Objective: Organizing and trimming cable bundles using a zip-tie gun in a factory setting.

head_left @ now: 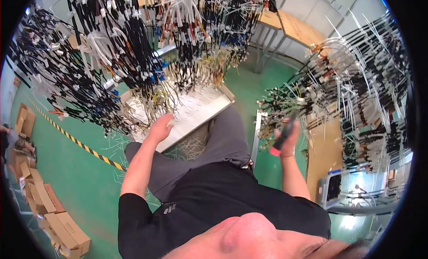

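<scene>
My left hand is over the white perforated tray, just below the yellowish wire ends of a hanging bundle of wire harnesses. Its fingers look curled together, with a small pale spot at the tips; what they hold, if anything, is too small to name. Out to the right, my right hand is wrapped round a slim black hand tool with a pinkish-red end pointing down toward me. The tool's upper end reaches a second rack of harnesses with black wires and white cable ties.
Dense harnesses hang across the far left. Cut tie ends lie below the tray. Cardboard boxes stand along the left, beyond yellow-black floor tape. A wooden table is at the back; a clear bin sits at right.
</scene>
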Action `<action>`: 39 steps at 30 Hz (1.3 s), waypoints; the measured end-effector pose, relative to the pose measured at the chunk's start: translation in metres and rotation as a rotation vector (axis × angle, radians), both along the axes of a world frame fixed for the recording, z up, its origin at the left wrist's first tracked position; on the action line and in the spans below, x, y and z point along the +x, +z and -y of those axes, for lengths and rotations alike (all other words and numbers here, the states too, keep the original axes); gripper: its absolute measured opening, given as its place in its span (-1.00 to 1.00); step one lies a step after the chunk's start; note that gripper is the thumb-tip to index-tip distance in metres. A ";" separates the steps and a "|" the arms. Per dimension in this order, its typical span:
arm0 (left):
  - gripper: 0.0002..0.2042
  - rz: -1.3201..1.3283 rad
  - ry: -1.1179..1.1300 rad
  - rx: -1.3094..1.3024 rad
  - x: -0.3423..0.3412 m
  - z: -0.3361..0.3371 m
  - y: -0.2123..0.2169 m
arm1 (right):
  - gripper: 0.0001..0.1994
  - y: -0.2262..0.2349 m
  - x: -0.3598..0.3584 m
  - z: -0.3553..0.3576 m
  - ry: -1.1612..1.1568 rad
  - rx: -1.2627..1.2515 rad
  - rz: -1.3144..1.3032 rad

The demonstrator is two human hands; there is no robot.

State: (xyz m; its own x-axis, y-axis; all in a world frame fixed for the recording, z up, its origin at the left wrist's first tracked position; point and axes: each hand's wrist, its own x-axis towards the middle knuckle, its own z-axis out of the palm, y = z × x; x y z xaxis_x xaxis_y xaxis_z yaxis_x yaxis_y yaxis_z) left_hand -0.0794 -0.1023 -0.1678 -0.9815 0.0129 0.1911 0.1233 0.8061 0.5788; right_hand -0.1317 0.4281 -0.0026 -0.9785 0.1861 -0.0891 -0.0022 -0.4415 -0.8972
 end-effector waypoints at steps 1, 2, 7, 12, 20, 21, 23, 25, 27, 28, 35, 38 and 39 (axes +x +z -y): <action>-0.61 -0.073 -0.023 0.027 -0.048 -0.016 0.024 | -0.43 -0.088 -0.035 -0.046 0.076 0.575 -0.247; -0.57 -0.128 0.026 0.033 -0.074 -0.010 0.042 | -0.38 -0.098 -0.052 -0.012 0.106 0.312 -0.104; -0.40 -0.345 0.256 -0.093 -0.207 0.021 0.111 | -0.35 -0.054 -0.144 0.094 0.430 0.642 -0.385; -0.20 -0.218 0.454 -0.534 -0.289 0.058 0.122 | -0.53 -0.028 -0.257 0.164 0.593 0.149 -0.264; -0.45 0.217 0.520 -0.600 -0.346 0.093 0.100 | -0.68 -0.042 -0.478 0.256 0.405 0.867 -0.310; -0.42 0.157 0.530 -0.571 -0.356 0.095 0.090 | -0.70 -0.048 -0.504 0.263 0.424 0.756 -0.281; -0.47 0.090 0.641 -0.596 -0.340 0.138 0.062 | -0.69 -0.034 -0.514 0.317 0.534 0.494 -0.198; -0.62 -0.108 0.622 -0.655 -0.329 0.148 0.051 | -0.71 -0.025 -0.530 0.336 0.579 0.425 -0.154; -0.68 -0.014 0.689 -0.562 -0.298 0.157 0.049 | -0.76 -0.005 -0.497 0.370 0.728 0.443 -0.052; -0.75 -0.161 0.649 -0.461 -0.318 0.135 0.060 | -0.77 -0.028 -0.536 0.349 0.668 0.543 -0.036; -0.79 -0.222 0.583 -0.425 -0.343 0.117 0.072 | -0.71 -0.063 -0.639 0.325 0.793 1.362 -0.908; -0.76 -0.137 0.664 -0.472 -0.304 0.147 0.068 | -0.55 -0.046 -0.591 0.382 0.900 1.836 -0.798; -0.76 -0.139 0.646 -0.466 -0.308 0.145 0.069 | -0.52 -0.046 -0.597 0.376 0.882 1.955 -0.790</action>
